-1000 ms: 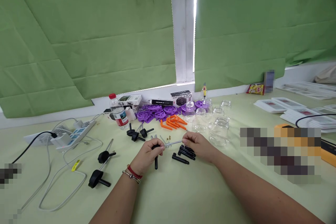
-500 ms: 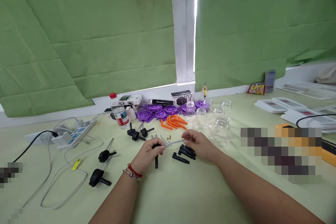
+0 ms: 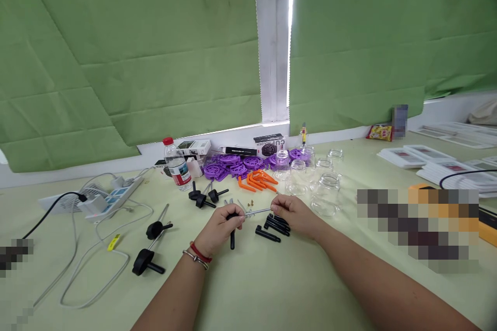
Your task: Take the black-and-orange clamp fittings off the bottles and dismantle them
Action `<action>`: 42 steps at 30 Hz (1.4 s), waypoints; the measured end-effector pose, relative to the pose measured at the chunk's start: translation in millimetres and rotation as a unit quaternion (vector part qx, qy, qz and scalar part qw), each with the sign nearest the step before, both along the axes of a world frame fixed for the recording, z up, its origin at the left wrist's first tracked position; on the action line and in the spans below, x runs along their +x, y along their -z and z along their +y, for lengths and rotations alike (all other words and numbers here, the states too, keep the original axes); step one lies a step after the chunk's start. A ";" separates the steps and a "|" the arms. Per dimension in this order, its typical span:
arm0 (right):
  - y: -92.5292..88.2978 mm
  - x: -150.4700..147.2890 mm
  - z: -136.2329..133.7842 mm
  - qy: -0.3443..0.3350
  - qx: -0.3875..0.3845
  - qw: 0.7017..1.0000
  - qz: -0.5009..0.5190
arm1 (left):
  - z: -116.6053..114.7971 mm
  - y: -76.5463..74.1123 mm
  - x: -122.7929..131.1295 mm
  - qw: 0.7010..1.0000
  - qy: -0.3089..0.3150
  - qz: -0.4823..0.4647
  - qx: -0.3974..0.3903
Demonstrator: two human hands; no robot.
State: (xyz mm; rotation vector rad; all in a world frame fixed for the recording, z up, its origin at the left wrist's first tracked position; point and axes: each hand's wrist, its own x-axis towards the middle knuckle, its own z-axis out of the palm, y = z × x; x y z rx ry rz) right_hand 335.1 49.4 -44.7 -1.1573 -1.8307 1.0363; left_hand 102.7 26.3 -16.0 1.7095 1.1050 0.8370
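My left hand (image 3: 223, 225) is closed round a black part with a handle (image 3: 232, 239) that points down toward me. From it a thin metal rod (image 3: 258, 211) runs to the right. The fingertips of my right hand (image 3: 286, 210) pinch the rod's far end. A small coil-like piece (image 3: 278, 193) shows just above the right fingers; what it is I cannot make out. Under and beside that hand lie several black L-shaped handles (image 3: 267, 234). Tiny brass pieces (image 3: 251, 202) and small metal bits lie behind the rod.
Orange levers (image 3: 256, 181), purple plastic parts (image 3: 237, 169) and clear jars (image 3: 325, 196) stand behind my hands. To the left are black knobs with rods (image 3: 144, 261), a water bottle (image 3: 178, 168) and a power strip (image 3: 116, 199) with loose cables. White frames (image 3: 446, 168) lie at right.
The view has shifted very slightly. Both hands keep their hold, and the right fingers have turned a little at the rod's end, where a coil-like piece now shows.
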 end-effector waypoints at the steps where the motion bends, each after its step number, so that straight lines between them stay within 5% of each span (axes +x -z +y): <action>1: 0.2 0.0 0.0 -0.001 -0.001 1.000 -0.003 | -0.1 0.1 0.0 1.000 0.000 0.000 0.000; 15: 6.5 0.6 0.4 -0.010 0.014 0.998 0.055 | -0.1 -0.4 0.3 1.000 -0.016 -0.011 -0.004; 36: 4.1 0.3 -1.7 -0.013 -0.007 1.000 -0.003 | -1.4 0.4 -1.5 1.000 -0.013 -0.005 -0.006; 42: 6.3 -0.3 -0.2 -0.009 0.004 0.998 0.067 | -0.8 0.7 -1.0 1.000 -0.013 -0.015 -0.007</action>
